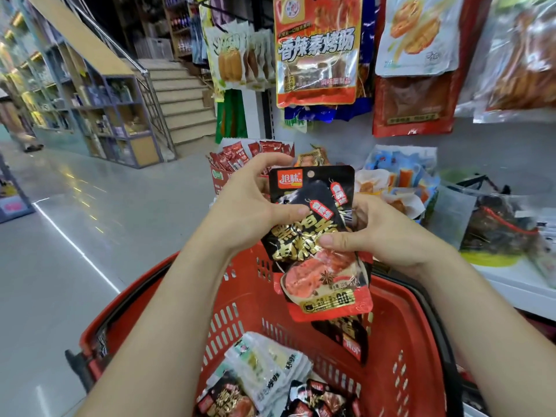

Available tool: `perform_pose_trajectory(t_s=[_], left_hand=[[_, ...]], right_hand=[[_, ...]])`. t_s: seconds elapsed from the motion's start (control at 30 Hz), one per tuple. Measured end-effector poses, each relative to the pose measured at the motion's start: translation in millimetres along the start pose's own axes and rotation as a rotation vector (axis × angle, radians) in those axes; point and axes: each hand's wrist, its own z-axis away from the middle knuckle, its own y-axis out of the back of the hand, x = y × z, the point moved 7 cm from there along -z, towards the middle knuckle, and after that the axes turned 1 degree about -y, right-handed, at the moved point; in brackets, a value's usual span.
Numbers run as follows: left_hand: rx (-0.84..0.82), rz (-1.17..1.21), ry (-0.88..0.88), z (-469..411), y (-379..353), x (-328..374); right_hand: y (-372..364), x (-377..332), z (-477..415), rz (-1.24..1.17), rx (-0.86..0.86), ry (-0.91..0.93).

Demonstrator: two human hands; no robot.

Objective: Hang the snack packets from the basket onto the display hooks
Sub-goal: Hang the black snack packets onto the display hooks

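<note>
Red basket (331, 377), below both forearms: white packets (270, 365) and black packets (319, 398) lie at its bottom.
Left hand (249, 212), raised over the basket: fingers curled behind the snack packet (313, 212), thumb on its front.
Right hand (388, 233): thumb and fingers pinch the same packet's right edge.
Snack packet: upright, black and red.

Black packet (316, 236), red at the bottom, gold lettering, round hang hole near the top. It is upright, slightly tilted, front outward, held above the basket (400, 341). Left hand (249, 206) grips its upper left edge, thumb on the front. Right hand (382, 233) pinches its right side at mid-height. Another black packet sits just behind it, lower corner showing. Basket is red slotted plastic. On its bottom, white packets (270, 362) lie in a loose fan, with dark packets (319, 398) beside them. Hooks are hidden behind hanging stock (317, 55) above.
</note>
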Motion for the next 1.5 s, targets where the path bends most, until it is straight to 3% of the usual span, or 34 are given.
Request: perform_pose_trajectory(t_s=[0.17,0.37,0.53,0.67,0.8,0.93,1.0,1.07,1.13,1.27,1.4,1.5], left_hand=[[0.099,-0.047,-0.046,2,11,4],[0.182,-0.297,-0.007,3,51,-10],[0.153,-0.503,-0.029,0,34,-19],[0.157,-0.551,-0.032,-3,33,-24],[0.108,-0.453,-0.002,-1,29,-28],[0.04,-0.41,0.036,-2,22,-28],[0.0,-0.357,0.068,-2,19,-28],[0.0,-0.265,0.092,-1,20,-32],[0.074,-0.167,0.118,-1,26,-36],[0.342,0.188,0.191,-3,41,-44],[0.398,0.537,0.241,-2,45,-48],[0.38,0.59,0.235,-3,44,-48]], right_hand=[[11,-4,2,0.049,0.061,-0.034],[63,-24,25,0.137,0.149,-0.043],[79,-37,19,0.411,0.608,0.047],[83,-27,17,0.401,0.656,0.0],[88,-18,19,0.218,0.668,-0.04],[72,-17,16,-0.252,0.595,0.039],[71,-20,17,-0.412,0.653,0.121],[75,-31,24,-0.269,0.77,0.251],[62,-53,29,0.044,0.82,0.438],[-17,-80,32,0.661,0.572,0.915],[-37,-56,25,0.896,0.464,0.894],[-30,-43,24,0.932,0.446,0.81]])
